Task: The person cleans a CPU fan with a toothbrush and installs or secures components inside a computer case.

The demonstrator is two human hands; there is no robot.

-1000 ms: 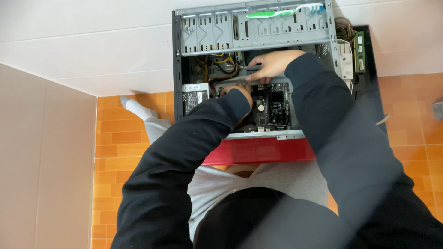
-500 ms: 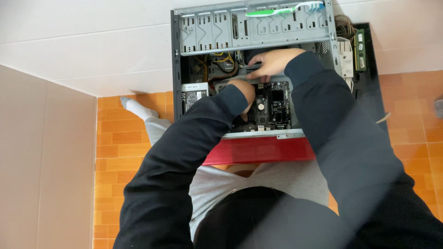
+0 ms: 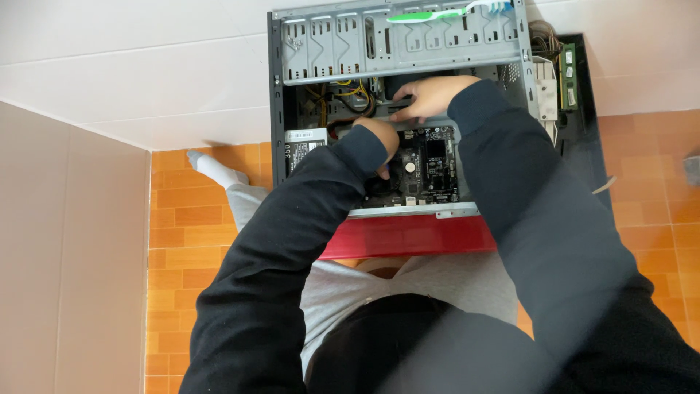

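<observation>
An open computer case (image 3: 397,44) lies on its side on a red stool (image 3: 408,237), its grey drive cage along the far edge. Both hands work inside it. The left hand (image 3: 379,142) is curled shut, knuckles up, over the near end of a dark, flat part (image 3: 419,120) lying across the case above the circuit board (image 3: 430,168); its fingertips are hidden, so whether it actually grips the part cannot be told. The right hand (image 3: 430,95) lies on the far side of the same part, fingers bent down onto its top edge, in contact with it.

A bundle of yellow and black wires (image 3: 343,95) sits in the case's left far corner, just beside the left hand. A green toothbrush (image 3: 437,13) rests on the drive cage at the far edge. Loose green memory sticks (image 3: 567,76) lie on a black panel outside the case's right edge. The floor (image 3: 189,219) beneath is orange tile.
</observation>
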